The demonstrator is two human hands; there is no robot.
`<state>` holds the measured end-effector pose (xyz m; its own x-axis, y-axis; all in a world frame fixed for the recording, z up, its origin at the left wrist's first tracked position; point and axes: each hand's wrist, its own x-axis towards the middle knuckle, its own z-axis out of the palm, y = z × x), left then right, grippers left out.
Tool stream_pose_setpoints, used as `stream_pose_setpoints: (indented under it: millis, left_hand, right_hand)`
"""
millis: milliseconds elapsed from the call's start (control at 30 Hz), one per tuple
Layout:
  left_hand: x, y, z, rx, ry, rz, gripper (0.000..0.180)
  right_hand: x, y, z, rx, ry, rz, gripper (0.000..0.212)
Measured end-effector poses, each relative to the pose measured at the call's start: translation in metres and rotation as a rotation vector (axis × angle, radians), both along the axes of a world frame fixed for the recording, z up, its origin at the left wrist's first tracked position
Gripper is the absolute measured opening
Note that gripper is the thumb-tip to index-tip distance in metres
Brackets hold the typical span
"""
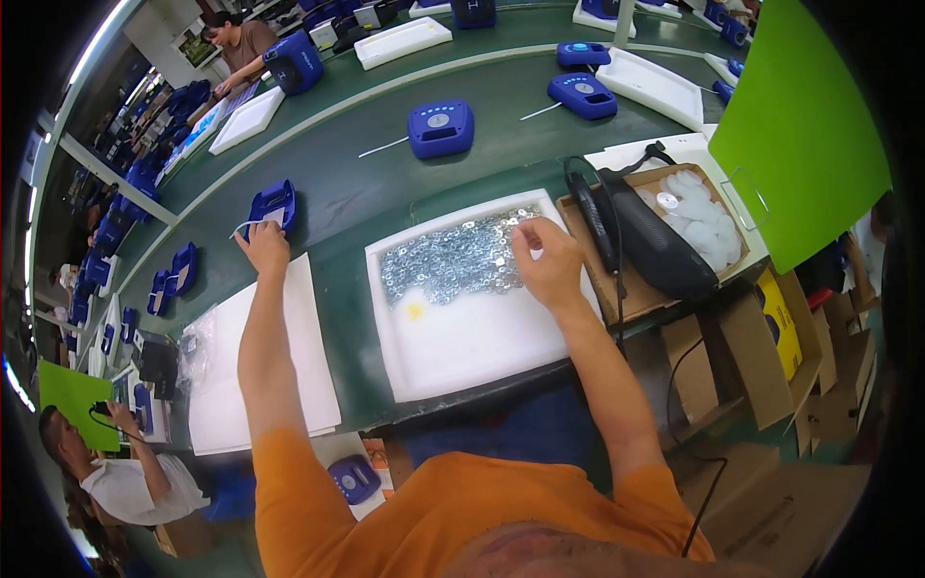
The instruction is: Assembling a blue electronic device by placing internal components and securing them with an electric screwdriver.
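Two bare hands work well apart: the left hand (264, 249) is at the near edge of an open, dark-blue plastic shell (277, 197) that lies on the dark-green work surface (337, 217), and I cannot tell whether its fingers grip the shell or only rest there. The right hand (551, 262) hangs over the right side of a heap of small, silvery metal pieces (438, 258) in a rectangular white foam tray (472, 361), thumb and forefinger brought narrowly together; whether a piece sits between them cannot be made out. The step in hand looks like picking out one metal piece while minding the shell. The next move seems to call for a sure fingertip pinch on a single piece, clear of its neighbours, with the left hand keeping the shell steady.
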<state>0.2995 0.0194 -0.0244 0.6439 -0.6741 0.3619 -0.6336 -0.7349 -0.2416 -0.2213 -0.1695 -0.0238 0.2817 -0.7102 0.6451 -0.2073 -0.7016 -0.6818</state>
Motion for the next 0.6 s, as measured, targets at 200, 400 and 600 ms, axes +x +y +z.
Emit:
stream_pose_setpoints:
  millis: [200, 400, 600]
  left_hand:
    - [0.001, 0.02, 0.026, -0.483, 0.329, -0.344, 0.019]
    - [-0.128, 0.068, 0.131, -0.869, 1.207, -0.594, 0.019]
    - [-0.236, 0.101, 0.176, -0.554, 1.662, -0.73, 0.028]
  right_hand:
    - [0.005, 0.0, -0.003, 0.017, 0.008, 0.009, 0.008]
    - [0.002, 0.011, 0.023, -0.03, -0.011, 0.181, 0.019]
    - [0.003, 0.096, 0.12, -0.203, 0.162, 0.524, 0.064]
